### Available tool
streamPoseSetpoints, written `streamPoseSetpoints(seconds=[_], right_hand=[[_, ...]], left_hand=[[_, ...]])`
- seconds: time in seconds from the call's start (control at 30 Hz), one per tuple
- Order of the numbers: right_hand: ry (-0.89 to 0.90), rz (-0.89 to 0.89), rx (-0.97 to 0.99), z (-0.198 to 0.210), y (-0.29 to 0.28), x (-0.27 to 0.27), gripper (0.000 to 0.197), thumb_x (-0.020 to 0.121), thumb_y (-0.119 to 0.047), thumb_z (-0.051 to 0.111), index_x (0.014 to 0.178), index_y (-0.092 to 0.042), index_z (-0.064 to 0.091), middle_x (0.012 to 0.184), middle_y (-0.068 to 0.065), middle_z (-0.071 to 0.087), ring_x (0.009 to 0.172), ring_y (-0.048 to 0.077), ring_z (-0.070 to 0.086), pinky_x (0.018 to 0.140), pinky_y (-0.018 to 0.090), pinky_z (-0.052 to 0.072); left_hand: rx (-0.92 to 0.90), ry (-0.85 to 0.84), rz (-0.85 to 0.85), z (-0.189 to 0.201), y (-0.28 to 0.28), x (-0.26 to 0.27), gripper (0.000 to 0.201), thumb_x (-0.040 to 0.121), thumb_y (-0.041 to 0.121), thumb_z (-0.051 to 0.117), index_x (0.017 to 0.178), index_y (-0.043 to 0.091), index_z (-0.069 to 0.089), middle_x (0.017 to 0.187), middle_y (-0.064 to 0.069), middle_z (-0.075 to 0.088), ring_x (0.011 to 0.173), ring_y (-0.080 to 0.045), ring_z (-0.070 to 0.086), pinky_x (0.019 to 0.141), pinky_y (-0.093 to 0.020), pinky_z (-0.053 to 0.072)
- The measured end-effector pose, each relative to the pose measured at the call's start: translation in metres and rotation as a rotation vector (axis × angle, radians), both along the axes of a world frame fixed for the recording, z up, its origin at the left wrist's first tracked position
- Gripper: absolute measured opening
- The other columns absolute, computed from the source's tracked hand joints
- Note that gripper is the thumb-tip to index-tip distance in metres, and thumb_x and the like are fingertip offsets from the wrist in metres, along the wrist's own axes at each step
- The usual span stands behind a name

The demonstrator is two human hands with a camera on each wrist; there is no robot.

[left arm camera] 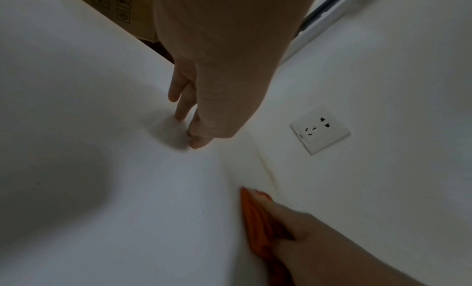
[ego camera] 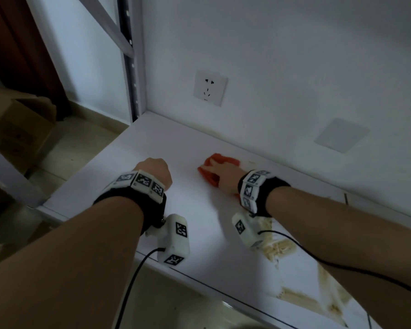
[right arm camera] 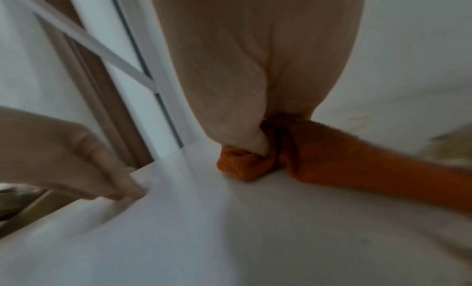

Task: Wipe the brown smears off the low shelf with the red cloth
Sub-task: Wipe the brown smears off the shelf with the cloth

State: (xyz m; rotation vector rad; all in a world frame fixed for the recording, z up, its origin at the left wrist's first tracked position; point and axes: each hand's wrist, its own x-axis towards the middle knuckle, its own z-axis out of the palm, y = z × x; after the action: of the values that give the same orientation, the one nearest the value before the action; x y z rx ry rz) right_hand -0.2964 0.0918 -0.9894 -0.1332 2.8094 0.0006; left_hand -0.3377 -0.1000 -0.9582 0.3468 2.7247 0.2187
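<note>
The red cloth (ego camera: pixel 205 175) lies bunched on the white low shelf (ego camera: pixel 199 222) close to the back wall. My right hand (ego camera: pixel 220 173) lies on top of it, fingers stretched over it; in the right wrist view the thumb (right arm camera: pixel 258 143) digs into a fold of the cloth (right arm camera: pixel 332 163). My left hand (ego camera: pixel 156 170) holds nothing, and its fingertips (left arm camera: pixel 182 116) rest on the bare shelf left of the cloth (left arm camera: pixel 255 219). Brown smears (ego camera: pixel 279 249) streak the shelf under my right forearm, more (ego camera: pixel 301 299) nearer the front right. A faint brown line (left arm camera: pixel 268 169) runs along the back seam.
A wall socket (ego camera: pixel 209 91) sits above the shelf's back edge, a blank wall plate (ego camera: pixel 342 135) to its right. The shelf's perforated upright (ego camera: pixel 133 67) stands at the back left corner. A cardboard box (ego camera: pixel 17 129) is on the floor to the left. Wrist-camera cables trail over the front edge.
</note>
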Motion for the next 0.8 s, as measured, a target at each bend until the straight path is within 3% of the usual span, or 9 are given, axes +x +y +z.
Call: streamPoseSetpoints(seconds=[0.1,0.17,0.23,0.3,0.37,0.43,0.53,0.67,0.8], right_hand=[[-0.088,0.057,-0.006,-0.009,-0.013,-0.021,0.051,0.102,-0.023,0.034,0.151,-0.023,0.019,0.158,0.011,0.017,0.144,0.028,0.022,0.118,0.032,0.015],[-0.111,0.026,0.023,-0.01,-0.009,-0.034,0.052,0.102,-0.021,0.036,0.151,-0.024,0.017,0.159,0.008,0.011,0.146,0.027,0.015,0.119,0.031,0.011],[-0.113,-0.01,0.018,-0.011,-0.002,-0.043,0.051,0.102,-0.022,0.035,0.15,-0.025,0.018,0.159,0.007,0.009,0.147,0.027,0.011,0.12,0.034,0.008],[-0.083,-0.059,0.013,-0.01,0.006,-0.048,0.048,0.103,-0.03,0.029,0.151,-0.027,0.019,0.159,0.006,0.011,0.147,0.026,0.01,0.12,0.036,0.008],[-0.058,-0.128,0.021,-0.009,0.022,-0.048,0.05,0.103,-0.038,0.025,0.151,-0.028,0.018,0.159,0.004,0.011,0.147,0.023,0.011,0.121,0.037,0.009],[-0.067,-0.164,0.083,-0.01,0.042,-0.039,0.061,0.099,-0.038,0.041,0.152,-0.026,0.014,0.16,0.004,0.009,0.147,0.022,0.01,0.121,0.036,0.009],[-0.072,-0.222,0.141,-0.012,0.066,-0.016,0.086,0.087,-0.029,0.065,0.152,-0.023,0.009,0.159,0.005,0.009,0.147,0.023,0.012,0.12,0.031,0.01],[-0.045,-0.256,0.017,-0.004,0.04,0.006,0.052,0.099,-0.035,0.033,0.149,-0.022,0.026,0.154,0.007,0.026,0.143,0.024,0.023,0.118,0.036,0.019],[-0.041,-0.032,-0.029,-0.003,-0.01,0.01,0.046,0.102,-0.03,0.03,0.148,-0.023,0.031,0.152,0.011,0.029,0.14,0.03,0.028,0.116,0.039,0.02]], left_hand=[[-0.001,-0.025,0.014,-0.001,0.0,0.002,0.02,0.092,0.009,0.045,0.082,0.002,0.062,0.112,-0.016,0.065,0.105,-0.03,0.063,0.087,-0.03,0.049],[-0.023,-0.043,0.011,-0.002,-0.001,0.002,0.023,0.093,0.01,0.045,0.1,0.001,0.065,0.114,-0.015,0.064,0.106,-0.03,0.062,0.086,-0.03,0.049],[-0.031,-0.039,0.003,-0.002,-0.003,0.001,0.024,0.093,0.012,0.045,0.103,0.002,0.066,0.114,-0.014,0.064,0.106,-0.029,0.062,0.083,-0.029,0.048],[-0.04,-0.032,0.004,0.001,-0.001,0.002,0.022,0.093,0.013,0.047,0.097,0.003,0.066,0.114,-0.015,0.065,0.105,-0.03,0.062,0.084,-0.029,0.048],[-0.051,-0.023,0.003,0.004,0.002,0.003,0.021,0.092,0.01,0.047,0.077,0.005,0.059,0.113,-0.015,0.065,0.105,-0.03,0.063,0.085,-0.03,0.049],[-0.044,-0.015,0.001,0.005,0.005,0.004,0.028,0.091,0.008,0.047,0.063,0.007,0.047,0.107,-0.016,0.065,0.102,-0.029,0.064,0.084,-0.03,0.05],[-0.043,-0.016,-0.001,0.005,0.006,0.003,0.033,0.09,0.007,0.048,0.057,0.009,0.041,0.082,-0.011,0.057,0.08,-0.026,0.059,0.075,-0.029,0.048],[-0.04,-0.003,-0.005,0.007,0.007,0.004,0.036,0.091,0.007,0.047,0.056,0.008,0.04,0.059,-0.004,0.041,0.051,-0.016,0.04,0.069,-0.024,0.041],[-0.044,0.003,-0.019,0.007,0.007,0.006,0.036,0.091,0.007,0.047,0.056,0.008,0.039,0.068,-0.006,0.051,0.057,-0.018,0.047,0.07,-0.026,0.043]])
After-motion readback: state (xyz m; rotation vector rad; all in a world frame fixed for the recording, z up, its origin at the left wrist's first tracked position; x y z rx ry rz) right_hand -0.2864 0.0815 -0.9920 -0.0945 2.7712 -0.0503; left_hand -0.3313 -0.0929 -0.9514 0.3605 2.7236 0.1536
